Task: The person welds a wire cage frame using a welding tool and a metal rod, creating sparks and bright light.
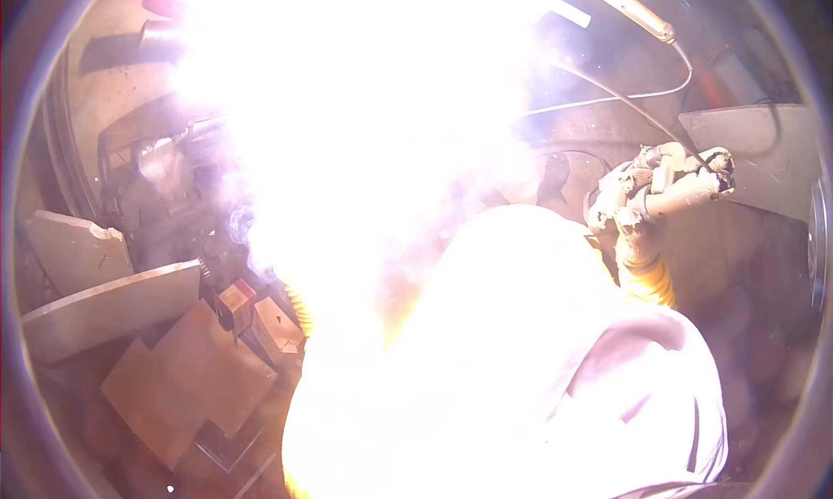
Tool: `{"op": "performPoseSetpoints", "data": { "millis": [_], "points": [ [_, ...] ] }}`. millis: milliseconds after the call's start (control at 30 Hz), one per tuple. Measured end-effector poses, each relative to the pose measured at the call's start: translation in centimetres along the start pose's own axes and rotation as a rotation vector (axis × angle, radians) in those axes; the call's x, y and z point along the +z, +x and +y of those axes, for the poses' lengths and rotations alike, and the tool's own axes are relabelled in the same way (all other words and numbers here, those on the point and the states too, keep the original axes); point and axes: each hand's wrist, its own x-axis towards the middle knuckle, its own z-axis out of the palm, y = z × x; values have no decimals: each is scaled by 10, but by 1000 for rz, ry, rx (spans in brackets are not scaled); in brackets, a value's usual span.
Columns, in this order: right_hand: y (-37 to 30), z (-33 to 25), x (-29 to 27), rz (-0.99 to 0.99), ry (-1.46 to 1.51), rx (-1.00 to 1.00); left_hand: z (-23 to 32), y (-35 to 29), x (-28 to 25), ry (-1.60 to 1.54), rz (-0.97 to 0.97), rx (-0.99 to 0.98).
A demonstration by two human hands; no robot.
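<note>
A blinding white glare point(364, 91) fills the upper middle and washes out whatever lies there. On the right, my right hand point(655, 187), in a worn, frayed glove with a yellow ribbed cuff point(646, 282), has its fingers closed around a thin rod point(625, 100). From the glove the rod runs up and left into the brightness. My left hand is lost in the glare, so its fingers cannot be made out. Only a sliver of yellow ribbed cuff point(299, 310) shows on that side. My pale sleeve point(642, 403) is overexposed at the lower right.
Flat cardboard point(191, 377) lies at the lower left, beside a small red-topped box point(237, 297). Two pale curved plates or boards stand there, one of them a long piece point(117, 304). A cylindrical handle point(633, 11) trails a thin cable point(691, 69) at upper right, near a pale panel point(755, 152).
</note>
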Motion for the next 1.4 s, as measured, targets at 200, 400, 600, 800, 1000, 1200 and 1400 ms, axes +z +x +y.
{"op": "performPoseSetpoints", "data": {
  "millis": [200, 400, 600, 800, 1000, 1200, 1400],
  "points": [
    [-4, 7, 5, 10, 27, -1, -3, -15, 11, -19, 71, -16],
    [-7, 23, -10, 40, 33, 38, 9, 3, -6, 85, 7, 177],
    [0, 9, -2, -5, -33, -99, 9, 29, -16, 84, -93, 146],
    [5, 3, 14, 64, 106, -55, 14, 26, -11, -544, -225, -575],
    [6, -5, 16, 26, 133, 31, 18, 32, -17, -653, -212, -800],
    [5, -3, 14, -2, 198, 83, 17, 25, -11, -702, -175, -803],
    [5, -7, 16, -9, 182, 106, 16, 24, -11, -658, -176, -781]
  ]
}}
